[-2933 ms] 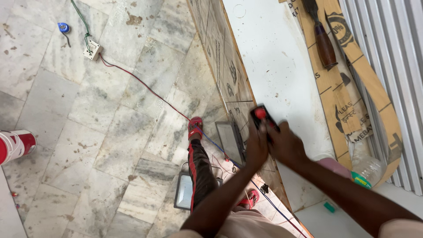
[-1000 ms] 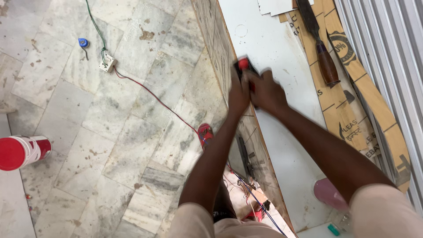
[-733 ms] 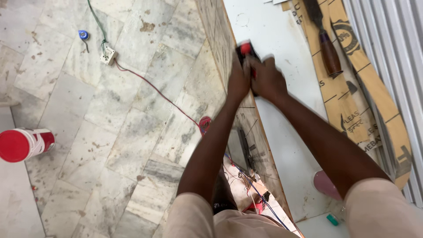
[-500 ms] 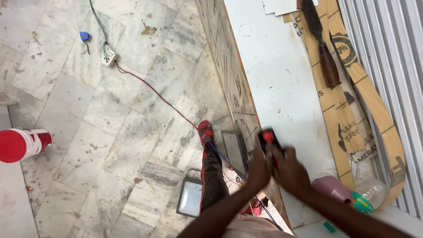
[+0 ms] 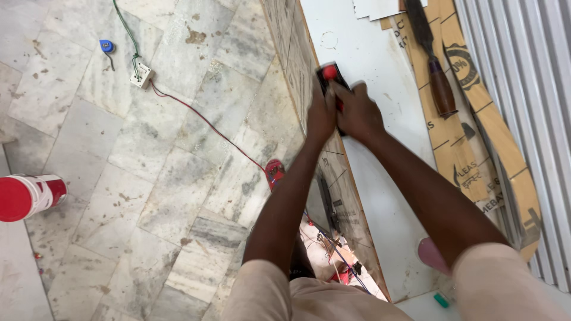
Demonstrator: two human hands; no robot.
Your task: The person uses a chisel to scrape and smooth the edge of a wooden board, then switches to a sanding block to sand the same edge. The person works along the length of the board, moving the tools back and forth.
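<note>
Both my hands grip a small black tool with a red knob (image 5: 329, 74) on the top edge of an upright board (image 5: 297, 59). My left hand (image 5: 321, 116) wraps the tool's near left side. My right hand (image 5: 357, 112) covers its right side and rear. The tool rides along the board's thin edge, beside a white laminated panel (image 5: 380, 178). Most of the tool's body is hidden under my fingers.
A chisel with a brown wooden handle (image 5: 437, 83) lies on brown strips (image 5: 476, 131) at the right, next to corrugated metal (image 5: 529, 71). On the marble floor are a red cable (image 5: 202, 119), a white socket (image 5: 143, 75), a blue tape measure (image 5: 106, 46) and a red-and-white can (image 5: 27, 196).
Half a second ago the tool and my hands were nearer my body on the edge; they have slid forward along the board, arms stretched out again as one second ago.
</note>
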